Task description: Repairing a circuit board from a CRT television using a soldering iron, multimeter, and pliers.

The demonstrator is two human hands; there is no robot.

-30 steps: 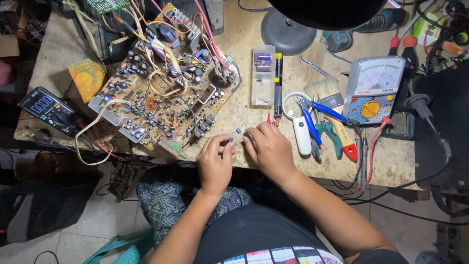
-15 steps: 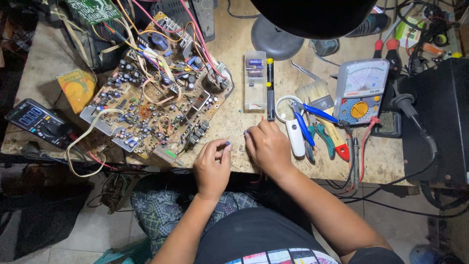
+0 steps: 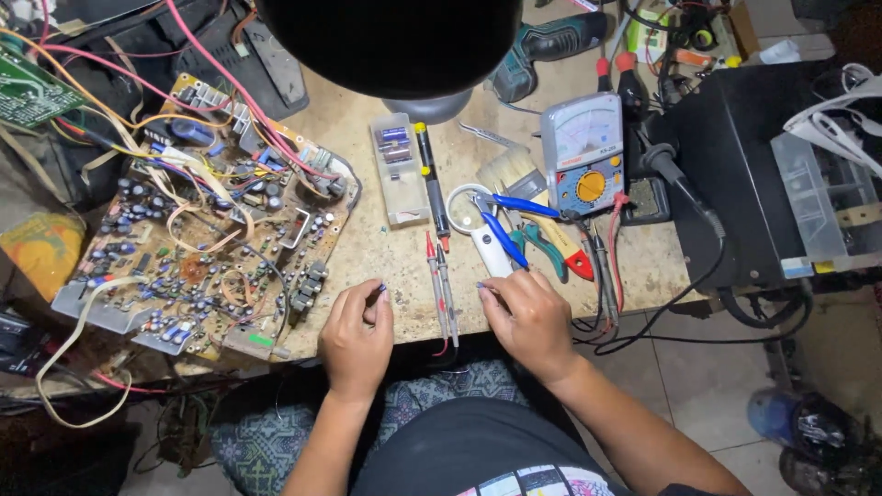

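Worn wooden workbench (image 3: 386, 253) over tiled floor, one circuit board (image 3: 197, 243), one analog meter (image 3: 583, 165), two probes (image 3: 439, 276), left hand (image 3: 356, 340) and right hand (image 3: 528, 321) loosely curled, pinching something tiny, unclear what

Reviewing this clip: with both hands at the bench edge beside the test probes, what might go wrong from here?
1. The left hand pinches something tiny; its kind is too small to tell. At the table edge, it might drop to the floor.
2. The right hand sits close to the pointed red test probes; a careless reach might meet a tip.
3. The circuit board overhangs the edge and may get knocked.
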